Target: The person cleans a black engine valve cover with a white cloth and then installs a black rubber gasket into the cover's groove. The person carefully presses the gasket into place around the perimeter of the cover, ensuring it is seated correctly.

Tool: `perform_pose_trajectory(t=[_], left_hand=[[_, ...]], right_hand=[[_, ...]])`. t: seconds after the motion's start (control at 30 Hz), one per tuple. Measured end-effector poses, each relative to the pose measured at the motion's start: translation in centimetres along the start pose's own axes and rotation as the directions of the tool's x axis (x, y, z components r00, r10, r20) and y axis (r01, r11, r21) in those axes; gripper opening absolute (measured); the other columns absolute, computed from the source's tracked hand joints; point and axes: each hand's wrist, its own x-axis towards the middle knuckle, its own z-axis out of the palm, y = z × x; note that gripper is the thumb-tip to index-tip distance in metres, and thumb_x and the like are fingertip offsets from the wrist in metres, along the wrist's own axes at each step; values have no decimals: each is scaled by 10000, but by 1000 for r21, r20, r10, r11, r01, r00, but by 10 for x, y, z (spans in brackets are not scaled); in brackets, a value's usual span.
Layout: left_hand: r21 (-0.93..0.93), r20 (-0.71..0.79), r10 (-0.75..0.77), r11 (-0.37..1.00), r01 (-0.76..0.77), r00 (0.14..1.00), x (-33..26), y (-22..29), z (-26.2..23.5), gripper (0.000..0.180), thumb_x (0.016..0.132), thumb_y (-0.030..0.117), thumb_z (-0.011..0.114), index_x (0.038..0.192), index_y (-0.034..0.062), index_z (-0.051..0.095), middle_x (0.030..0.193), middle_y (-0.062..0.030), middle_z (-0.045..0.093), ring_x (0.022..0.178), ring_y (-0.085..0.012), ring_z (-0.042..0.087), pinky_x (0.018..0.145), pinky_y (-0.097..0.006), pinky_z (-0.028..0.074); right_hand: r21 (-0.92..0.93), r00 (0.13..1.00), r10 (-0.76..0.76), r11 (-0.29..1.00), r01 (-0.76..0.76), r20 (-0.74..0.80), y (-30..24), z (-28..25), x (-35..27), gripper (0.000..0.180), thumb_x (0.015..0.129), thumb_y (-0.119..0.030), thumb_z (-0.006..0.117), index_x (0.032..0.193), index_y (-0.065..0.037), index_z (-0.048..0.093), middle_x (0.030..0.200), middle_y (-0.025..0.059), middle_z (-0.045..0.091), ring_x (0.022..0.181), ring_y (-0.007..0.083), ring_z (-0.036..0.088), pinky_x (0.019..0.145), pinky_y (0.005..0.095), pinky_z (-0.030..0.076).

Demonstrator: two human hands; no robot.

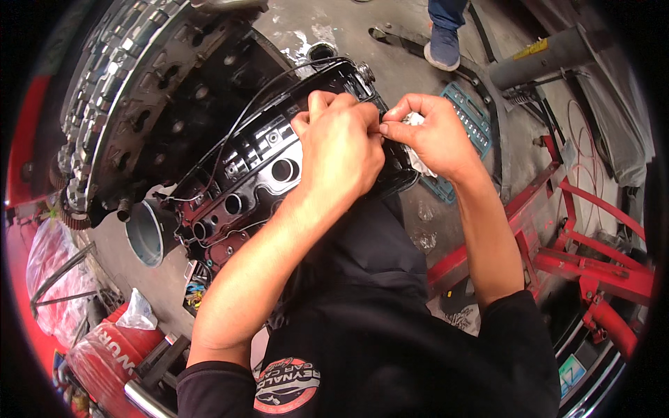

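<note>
A black engine valve cover (282, 150) with round openings lies tilted over my lap, its ribbed inner side up. A thin black rubber gasket strip (233, 132) hangs loose along its far left side. My left hand (341, 143) is over the cover's right part, its fingers bent and pinched. Beside it, my right hand (432, 136) pinches with thumb and forefinger, the fingertips of both hands meeting at the cover's right end. Whatever is between them is too small and hidden to make out. A crumpled white rag (417, 157) shows behind my right hand.
A large engine (164, 90) stands close at the upper left. A teal socket case (468, 115) lies on the floor at right, near a red metal frame (550, 258). A grey bucket (144, 233) and a red drum (115, 355) are at left. Another person's shoe (444, 47) shows at the top.
</note>
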Motion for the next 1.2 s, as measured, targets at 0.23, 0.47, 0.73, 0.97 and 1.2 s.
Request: perform_pose_trajectory(t=[0.23,0.47,0.73,0.97,1.2], left_hand=[[22,-242,253,967,-255,937,-17,-12,6,141,781,51,761,905,73,697,1039,-53,660,1128,-310,551,996,-464,397],[-25,-84,166,985,-168,983,-3,-3,-3,77,762,65,736,835,43,726,962,-70,681,1115,-308,556,962,-435,427],[167,-22,134,978,-129,991,0,7,0,96,811,101,711,857,48,775,967,-88,701,1137,-324,556,949,-597,403],[94,200,-208,977,193,957,18,5,-24,144,785,119,755,889,22,775,988,-123,735,1121,-338,631,974,-486,488],[75,148,-181,982,172,972,9,7,-22,219,811,192,818,865,-9,751,923,-163,714,1070,-339,628,892,-460,522]], right_hand=[[78,994,-103,992,104,-25,-2,-2,-14,115,896,-32,722,993,20,756,966,53,741,893,88,634,802,275,528],[37,998,-34,999,37,-59,-1,1,-15,161,836,-72,738,967,18,765,809,39,728,755,95,635,699,275,528],[11,994,-37,999,38,-102,8,8,-7,163,810,-88,770,947,-1,772,832,74,743,752,113,654,704,292,536],[-45,986,-41,998,34,-163,8,16,-2,160,815,-89,780,935,-8,712,812,44,694,706,97,622,654,300,518],[89,996,-66,993,72,-62,12,10,-4,127,891,-68,744,974,-12,666,864,17,673,682,59,573,591,271,471]])
